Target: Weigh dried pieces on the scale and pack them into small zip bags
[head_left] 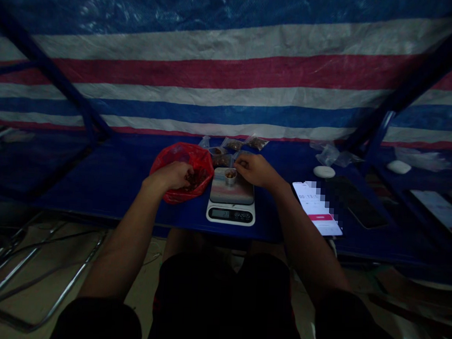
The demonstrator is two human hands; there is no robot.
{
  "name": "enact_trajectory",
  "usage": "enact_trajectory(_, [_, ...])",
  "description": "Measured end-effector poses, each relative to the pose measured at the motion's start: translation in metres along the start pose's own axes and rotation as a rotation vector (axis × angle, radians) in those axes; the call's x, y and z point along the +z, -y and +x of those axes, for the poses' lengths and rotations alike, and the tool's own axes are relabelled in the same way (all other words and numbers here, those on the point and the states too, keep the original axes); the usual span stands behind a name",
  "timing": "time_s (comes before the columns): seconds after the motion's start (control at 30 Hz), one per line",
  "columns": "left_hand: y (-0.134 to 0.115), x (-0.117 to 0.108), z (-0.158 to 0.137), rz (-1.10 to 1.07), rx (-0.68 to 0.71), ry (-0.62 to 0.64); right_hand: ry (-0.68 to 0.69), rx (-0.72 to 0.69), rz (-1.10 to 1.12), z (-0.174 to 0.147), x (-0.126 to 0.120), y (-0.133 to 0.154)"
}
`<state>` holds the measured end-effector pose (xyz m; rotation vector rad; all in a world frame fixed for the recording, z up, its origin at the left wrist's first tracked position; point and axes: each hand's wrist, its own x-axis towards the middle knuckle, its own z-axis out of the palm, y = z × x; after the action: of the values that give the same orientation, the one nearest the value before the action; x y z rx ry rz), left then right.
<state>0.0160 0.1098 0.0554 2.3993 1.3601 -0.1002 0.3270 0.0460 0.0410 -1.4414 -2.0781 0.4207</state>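
My left hand (175,175) reaches into a red plastic bag (162,159), fingers curled down among small dark brown pieces (198,179). What they pinch there is too dark to make out. On a white kitchen scale (231,195) stands a small round metal cup (230,177) with brownish pieces inside. Just behind and right of the cup is my right hand (254,168), its fingers bent together; anything between them is hidden. Small clear bags of brown pieces (257,142) lie behind the scale, one of them (222,159) close to its back edge.
A lit phone (316,208) lies on the blue table (98,184) to the right, with a dark phone (362,205) beside it. Behind them are a white rounded object (324,172) and crumpled clear plastic (333,155). A striped tarp (230,72) hangs behind the table.
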Motion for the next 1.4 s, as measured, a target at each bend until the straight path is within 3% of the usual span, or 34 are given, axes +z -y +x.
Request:
enact_trajectory(0.1, [-0.006, -0.004, 0.001, 0.022, -0.079, 0.052, 0.005, 0.001, 0.007, 0.000, 0.000, 0.000])
enact_trajectory(0.3, [-0.010, -0.009, -0.001, 0.083, -0.056, 0.042, 0.002, -0.003, 0.009, 0.000, 0.000, -0.001])
enact_trajectory(0.5, [-0.010, -0.005, -0.001, 0.011, -0.074, 0.079, 0.001, -0.004, 0.010, -0.001, -0.001, 0.001])
enact_trajectory(0.87, [-0.012, -0.030, -0.010, 0.084, 0.035, -0.059, -0.005, -0.024, -0.002, 0.000, 0.000, 0.000])
enact_trajectory(1.0, [-0.034, -0.032, -0.014, -0.094, 0.133, -0.128, 0.008, -0.008, -0.002, 0.001, -0.001, 0.000])
enact_trajectory(1.2, [-0.091, -0.025, -0.012, -0.391, 0.360, -0.214, -0.011, -0.008, 0.007, 0.000, 0.000, -0.003])
enact_trajectory(1.4, [-0.123, -0.020, 0.001, -0.273, 0.521, -0.185, -0.006, -0.036, 0.028, -0.001, -0.002, -0.003])
